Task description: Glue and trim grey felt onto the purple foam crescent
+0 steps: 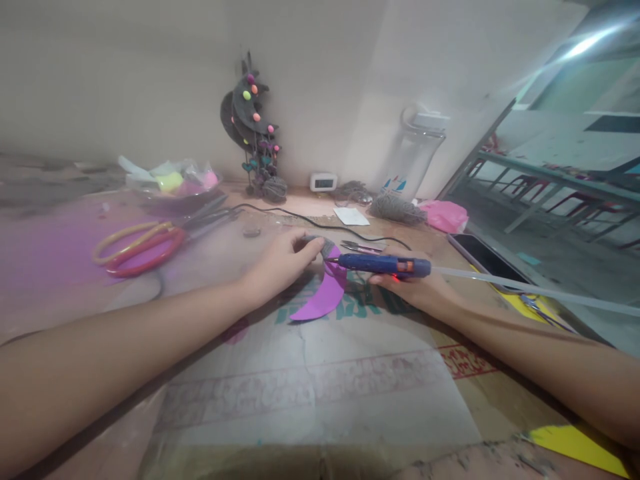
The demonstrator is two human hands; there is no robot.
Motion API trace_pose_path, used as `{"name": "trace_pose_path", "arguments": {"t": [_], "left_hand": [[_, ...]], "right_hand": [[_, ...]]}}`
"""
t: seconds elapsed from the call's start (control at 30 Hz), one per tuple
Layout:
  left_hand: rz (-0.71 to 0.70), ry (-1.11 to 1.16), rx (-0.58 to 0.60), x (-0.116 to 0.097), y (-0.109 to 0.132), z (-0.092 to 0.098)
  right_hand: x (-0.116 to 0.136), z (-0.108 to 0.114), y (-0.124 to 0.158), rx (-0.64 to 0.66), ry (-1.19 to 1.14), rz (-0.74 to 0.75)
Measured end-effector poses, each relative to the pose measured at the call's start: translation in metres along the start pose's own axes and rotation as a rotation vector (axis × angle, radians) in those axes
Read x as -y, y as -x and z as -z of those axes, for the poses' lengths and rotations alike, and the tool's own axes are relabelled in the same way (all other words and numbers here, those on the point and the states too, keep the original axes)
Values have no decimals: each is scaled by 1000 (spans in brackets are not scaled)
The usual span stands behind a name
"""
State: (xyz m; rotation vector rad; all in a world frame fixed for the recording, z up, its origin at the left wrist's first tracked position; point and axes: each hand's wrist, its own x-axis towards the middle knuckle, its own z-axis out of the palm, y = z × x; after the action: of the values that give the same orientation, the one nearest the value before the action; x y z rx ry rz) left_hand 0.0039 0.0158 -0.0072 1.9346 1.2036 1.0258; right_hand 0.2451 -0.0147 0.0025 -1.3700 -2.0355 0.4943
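Note:
A purple crescent (325, 293) with grey yarn (327, 248) around its upper end is pinched in my left hand (285, 260). My right hand (410, 283) grips a blue glue gun (380, 265), its tip touching or very near the crescent beside the yarn. A long clear glue stick (530, 288) sticks out of the gun's rear to the right. Below the hands lies a white sheet (310, 387) over printed cardboard.
Scissors (145, 250) and a plastic bag (173, 181) lie left. Behind stand a crescent ornament (253, 120), a small clock (323, 182) and a bottle (413, 157). A black cord (320, 223) crosses behind the hands. A phone (490, 260) lies right.

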Motion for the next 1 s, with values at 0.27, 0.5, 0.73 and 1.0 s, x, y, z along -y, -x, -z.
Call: {"name": "trace_pose_path", "arguments": {"t": [0.27,0.5,0.73,1.0], "left_hand": [[7,46,-6,5,-1,-1],[12,59,2,1,0,0],[15,57,9,-1,1,1],[32,67,16,-1,1,1]], "right_hand": [[-12,0,0,-36,51,22],[-15,-1,0,-67,77,-15],[-9,2,0,-41,73,-41],[-4,1,-2,-36,34,-80]]}}
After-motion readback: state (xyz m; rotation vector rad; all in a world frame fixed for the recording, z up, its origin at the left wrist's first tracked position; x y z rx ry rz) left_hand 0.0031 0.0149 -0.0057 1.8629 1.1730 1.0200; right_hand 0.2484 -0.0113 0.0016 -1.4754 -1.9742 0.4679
